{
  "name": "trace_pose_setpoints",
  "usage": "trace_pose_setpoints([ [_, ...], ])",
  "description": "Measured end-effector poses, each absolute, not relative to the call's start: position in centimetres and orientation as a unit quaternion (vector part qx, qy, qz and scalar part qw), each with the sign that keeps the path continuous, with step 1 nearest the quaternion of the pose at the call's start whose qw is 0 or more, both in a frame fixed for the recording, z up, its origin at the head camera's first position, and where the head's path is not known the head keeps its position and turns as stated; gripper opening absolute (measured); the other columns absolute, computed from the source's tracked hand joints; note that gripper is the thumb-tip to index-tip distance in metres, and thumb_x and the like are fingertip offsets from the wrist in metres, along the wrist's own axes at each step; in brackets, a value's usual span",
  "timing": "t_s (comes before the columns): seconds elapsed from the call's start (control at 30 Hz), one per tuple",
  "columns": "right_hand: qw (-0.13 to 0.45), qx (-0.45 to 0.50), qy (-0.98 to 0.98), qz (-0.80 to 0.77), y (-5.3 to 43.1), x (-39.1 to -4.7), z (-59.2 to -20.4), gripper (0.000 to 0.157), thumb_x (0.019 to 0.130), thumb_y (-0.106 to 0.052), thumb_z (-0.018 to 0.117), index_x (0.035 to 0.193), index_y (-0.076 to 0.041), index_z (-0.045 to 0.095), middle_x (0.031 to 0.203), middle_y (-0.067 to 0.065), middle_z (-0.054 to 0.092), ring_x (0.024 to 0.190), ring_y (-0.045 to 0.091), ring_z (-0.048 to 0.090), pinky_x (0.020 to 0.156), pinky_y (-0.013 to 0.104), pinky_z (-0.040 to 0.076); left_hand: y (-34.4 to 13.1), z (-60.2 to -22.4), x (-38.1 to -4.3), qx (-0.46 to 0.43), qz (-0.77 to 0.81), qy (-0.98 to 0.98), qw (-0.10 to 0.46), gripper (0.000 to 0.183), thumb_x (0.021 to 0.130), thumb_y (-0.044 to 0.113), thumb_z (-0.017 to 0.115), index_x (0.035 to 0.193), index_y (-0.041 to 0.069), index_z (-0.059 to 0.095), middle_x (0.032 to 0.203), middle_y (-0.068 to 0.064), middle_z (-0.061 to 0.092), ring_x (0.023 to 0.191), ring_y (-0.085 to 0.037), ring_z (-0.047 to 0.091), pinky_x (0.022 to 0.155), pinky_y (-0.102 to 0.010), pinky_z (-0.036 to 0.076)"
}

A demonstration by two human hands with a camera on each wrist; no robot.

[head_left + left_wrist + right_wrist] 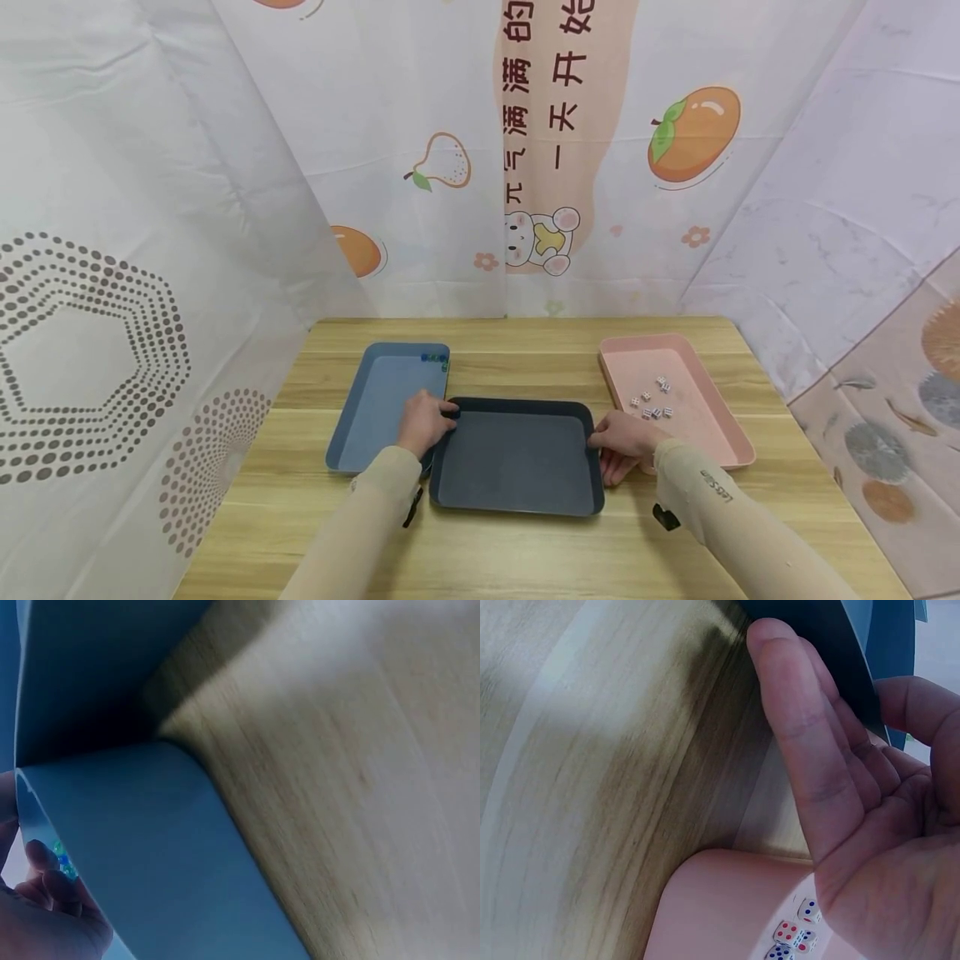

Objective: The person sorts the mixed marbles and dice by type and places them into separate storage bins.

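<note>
A dark grey rectangular tray lies between my two hands, its inside bare. At its upper left corner my left hand holds the rim, with that hand's fingers partly hidden in the left wrist view. My right hand pinches the right wall: the thumb is on the inner side and the fingers lie along the outside, as the right wrist view shows. The left hand overlaps the blue tray; the right is beside the pink tray.
Several small blue and green pieces sit in the blue tray's far right corner. White dice with red and blue pips are scattered in the pink tray. All three trays are on a wooden table, with printed curtains behind and at both sides.
</note>
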State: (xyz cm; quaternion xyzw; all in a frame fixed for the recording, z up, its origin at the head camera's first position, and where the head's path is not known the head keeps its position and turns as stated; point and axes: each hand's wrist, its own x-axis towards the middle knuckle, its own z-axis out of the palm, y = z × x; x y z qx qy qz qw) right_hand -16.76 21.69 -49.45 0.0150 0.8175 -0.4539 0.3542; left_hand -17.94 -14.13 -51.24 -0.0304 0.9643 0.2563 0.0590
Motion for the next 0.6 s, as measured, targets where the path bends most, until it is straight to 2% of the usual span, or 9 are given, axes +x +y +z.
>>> trace_pose_setpoints([
  [0.3,0.357,0.017,0.816,-0.454,21.74,-16.85,-49.57,0.021,0.101,-0.011,0.059,0.093,0.005,0.068,0.069,0.018,0.071,0.051,0.021,0.070,0.051,0.034,0.060,-13.79,-51.60,-17.99,-0.009,0.229,0.973,0.029,0.018,0.085,0.014,0.085,0.103,0.017,0.084,0.108,-0.015,0.063,0.111,-0.038,0.058,0.097,-0.051,0.049],
  [0.47,0.357,0.015,0.814,-0.459,21.80,-16.87,-49.57,0.022,0.101,-0.012,0.059,0.093,0.006,0.068,0.068,0.017,0.071,0.050,0.020,0.069,0.051,0.035,0.060,-13.72,-52.00,-18.05,-0.002,0.232,0.972,0.028,0.015,0.085,0.012,0.084,0.100,0.016,0.084,0.110,-0.015,0.063,0.112,-0.039,0.057,0.103,-0.054,0.047],
  [0.6,0.356,0.013,0.812,-0.463,21.92,-16.86,-49.49,0.022,0.101,-0.013,0.060,0.094,0.007,0.068,0.068,0.016,0.070,0.050,0.020,0.069,0.051,0.035,0.060,-13.69,-52.25,-18.16,0.002,0.235,0.972,0.029,0.014,0.085,0.012,0.085,0.098,0.016,0.084,0.109,-0.015,0.063,0.112,-0.039,0.058,0.101,-0.053,0.048],
])
